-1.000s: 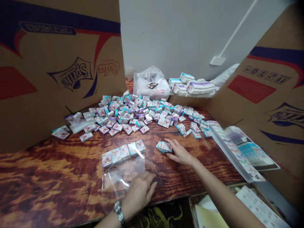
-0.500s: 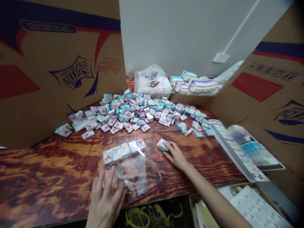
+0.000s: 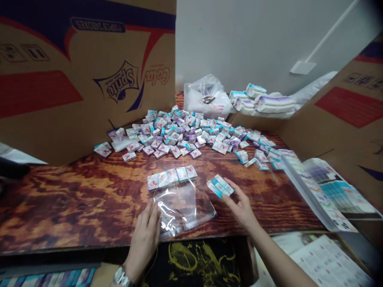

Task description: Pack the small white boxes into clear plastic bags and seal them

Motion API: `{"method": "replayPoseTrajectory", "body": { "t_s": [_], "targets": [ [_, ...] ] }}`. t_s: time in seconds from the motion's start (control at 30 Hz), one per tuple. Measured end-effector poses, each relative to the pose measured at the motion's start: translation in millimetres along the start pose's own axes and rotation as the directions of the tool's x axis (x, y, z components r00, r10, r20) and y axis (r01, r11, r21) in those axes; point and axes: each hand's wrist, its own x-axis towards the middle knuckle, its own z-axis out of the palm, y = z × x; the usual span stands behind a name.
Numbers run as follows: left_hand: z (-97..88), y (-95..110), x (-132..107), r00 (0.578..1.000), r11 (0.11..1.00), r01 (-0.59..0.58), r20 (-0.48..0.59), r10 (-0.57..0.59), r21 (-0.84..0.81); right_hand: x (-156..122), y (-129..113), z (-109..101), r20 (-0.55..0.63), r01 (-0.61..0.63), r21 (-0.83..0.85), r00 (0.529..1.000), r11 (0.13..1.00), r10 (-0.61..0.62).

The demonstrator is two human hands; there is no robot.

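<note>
a: so what are we holding right now?
b: our right hand (image 3: 241, 209) is closed on a little stack of packets (image 3: 220, 185), pinched between thumb and fingers out ahead of the palm.
a: and the other one?
b: our left hand (image 3: 144, 239) isn't gripping, fingers together and resting against the edge of a clear plastic bag (image 3: 185, 211) just right of it.
a: what's past our hands?
b: a row of packets (image 3: 172, 177) sits at the bag's top, ahead of the left hand, and a big heap of packets (image 3: 179, 133) lies farther out on the wood table (image 3: 74, 199).
</note>
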Motion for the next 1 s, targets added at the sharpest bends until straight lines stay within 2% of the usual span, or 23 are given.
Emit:
{"method": "replayPoseTrajectory", "body": {
  "t_s": [0.1,0.17,0.23,0.27,0.33,0.4,0.53,0.63,0.73,0.83,0.9,1.0],
  "targets": [
    [0.3,2,0,0.999,0.999,0.029,-0.025,-0.030,-0.017,-29,-21,20,0.148,-0.156,0.214,0.981,0.964,0.125],
    [-0.7,3,0,0.999,0.998,0.048,-0.016,-0.048,-0.031,-43,-30,37,0.337,-0.236,0.195,0.928,0.952,0.161],
    [-2.0,4,-1,0.997,0.996,0.079,0.011,-0.079,-0.049,-49,-36,57,0.466,-0.201,0.062,0.872,0.978,0.150],
    [-2.6,5,-1,0.995,0.993,0.096,0.024,-0.095,-0.062,-49,-36,68,0.480,-0.129,-0.020,0.869,0.992,0.122],
    [-3.7,6,-2,0.992,0.989,0.121,0.031,-0.119,-0.089,-45,-32,93,0.437,0.068,-0.186,0.899,0.980,0.021],
    [-4.9,8,-2,0.991,0.985,0.133,0.023,-0.131,-0.113,-37,-21,117,0.390,0.241,-0.337,0.916,0.910,-0.098],
    [-7.2,13,-3,0.988,0.970,0.155,0.042,-0.150,-0.190,-24,1,158,0.363,0.446,-0.499,0.886,0.743,-0.289],
    [-7.1,14,-4,0.983,0.949,0.184,0.029,-0.183,-0.255,-22,5,175,0.352,0.486,-0.535,0.872,0.691,-0.341],
    [-4.5,11,-8,0.964,0.892,0.247,0.004,-0.265,-0.378,-24,2,174,0.406,0.509,-0.452,0.849,0.733,-0.339],
    [-1.2,6,-13,0.928,0.776,0.343,0.061,-0.368,-0.529,-24,3,167,0.457,0.514,-0.339,0.822,0.788,-0.339],
    [0.4,4,-15,0.901,0.706,0.403,0.118,-0.417,-0.582,-21,10,167,0.446,0.525,-0.324,0.818,0.787,-0.362],
    [1.5,3,-15,0.897,0.681,0.415,0.144,-0.419,-0.604,-12,21,178,0.433,0.537,-0.356,0.820,0.765,-0.374]
  ]
}}
